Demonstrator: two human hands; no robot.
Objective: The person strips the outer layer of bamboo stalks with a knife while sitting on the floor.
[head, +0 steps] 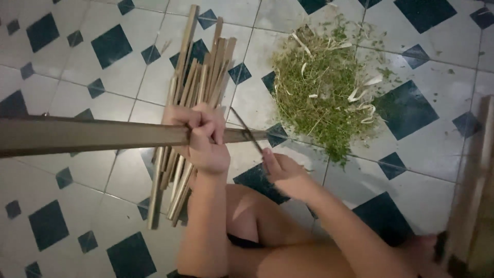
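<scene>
Nearest, at the bottom of the head view, a bare knee point(247, 221) sits between the person's two forearms. Just above it, the left hand point(203, 141) has its fingers point(198, 121) curled tight around a long flat bamboo slat point(92, 135), which runs level from the 9 o'clock edge to a little past centre. At 4 o'clock from that fist, the right hand point(285, 172) has its fingers pressed together around the handle of a thin dark blade point(247, 131); the blade slants up toward 11 o'clock and meets the slat's right end. How the fingertips sit on the handle cannot be told.

Under the left hand, a bundle of bamboo strips point(193, 103) lies on the tiled floor point(62, 216), running from 7 o'clock up toward 12 o'clock. Farther off, at 1 o'clock, a pile of green shavings point(321, 92) with pale curls is heaped on the white and dark-diamond tiles. A blurred wooden piece point(476, 185) stands along the 3 o'clock edge.
</scene>
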